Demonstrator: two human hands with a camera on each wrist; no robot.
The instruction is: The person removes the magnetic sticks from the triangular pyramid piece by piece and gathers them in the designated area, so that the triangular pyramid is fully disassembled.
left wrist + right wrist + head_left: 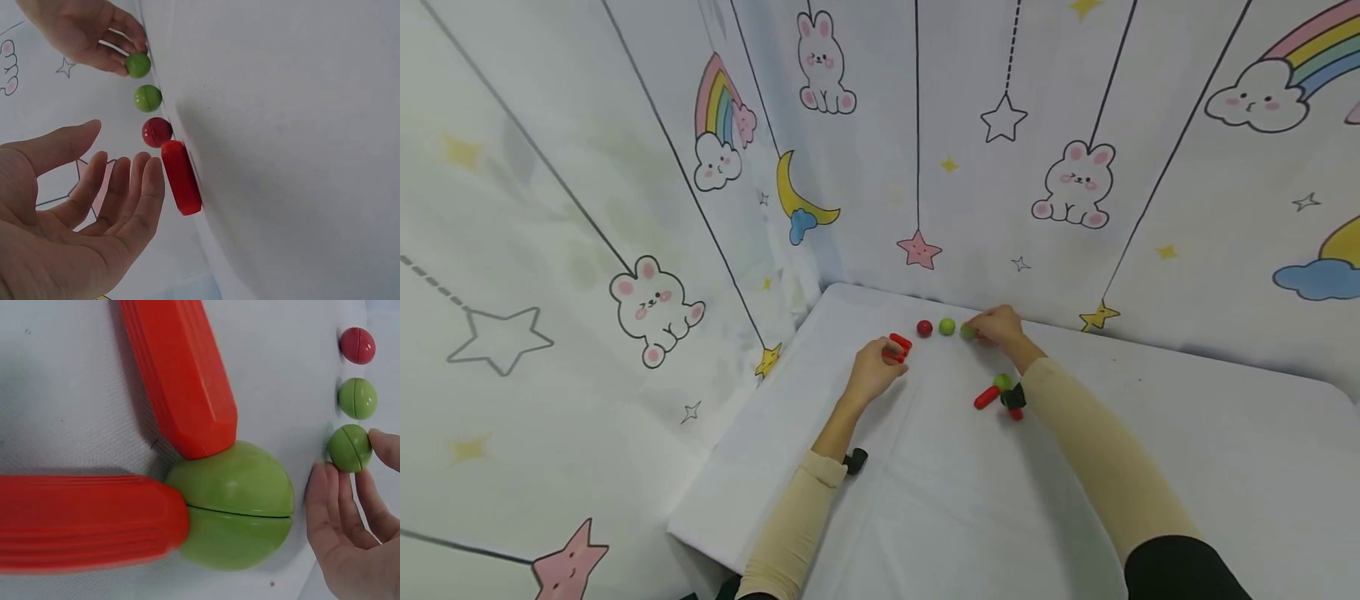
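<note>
At the back of the white table, my right hand (997,325) pinches a green ball (350,448) between thumb and fingertips. To its left, another green ball (947,327) and a red ball (924,328) sit in a row with it. My left hand (94,212) has its fingers loosely bent and apart from the thumb, nothing between them. Beside its fingertips lies a red ridged stick (181,178); a second red piece (893,357) partly shows behind the fingers in the head view.
Below my right wrist, a third green ball (234,506) touches the ends of two red sticks, one upper (181,375) and one lower (87,522). A curtain (865,192) printed with rabbits and stars hangs behind the table (940,500).
</note>
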